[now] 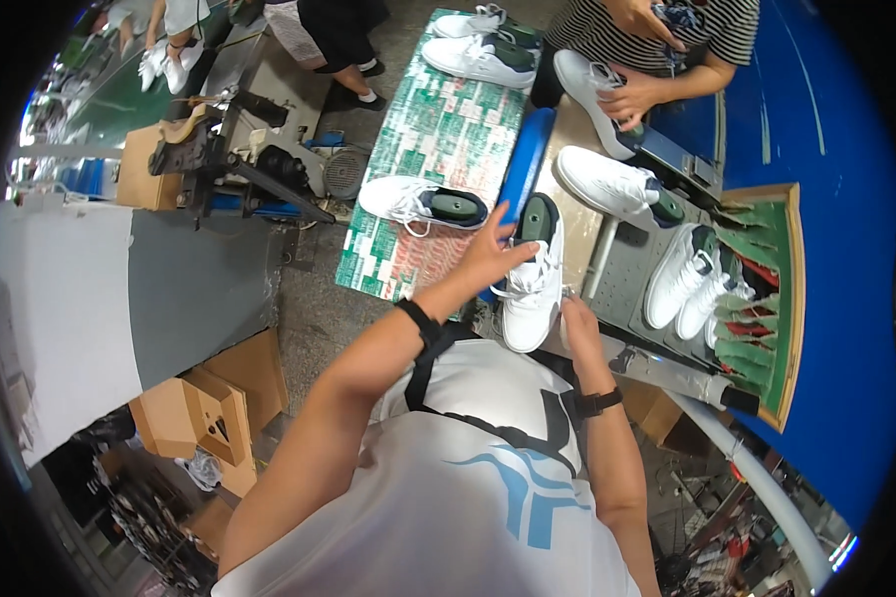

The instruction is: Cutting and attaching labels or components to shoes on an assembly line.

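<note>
A white lace-up sneaker (531,316) with a dark green insole stands in front of me, its toe pointing toward my body. My left hand (490,257) is at the shoe's left side with fingers spread; the thumb reaches over the tongue and the index finger stretches toward the collar. Close to the right side of the toe is my right hand (579,324), fingers drawn together. What they pinch, if anything, is too small to make out. Another white sneaker (398,197) lies to the left, its laces loose and its heel toward my left hand.
A green-and-white patterned board (446,124) bears more sneakers (476,60) at its far end. A blue padded edge (528,164) runs beside it. At right are a sneaker (607,182) and a green-fringed opening (757,298) with several shoes. A co-worker's hand (629,98) holds a sneaker across the bench.
</note>
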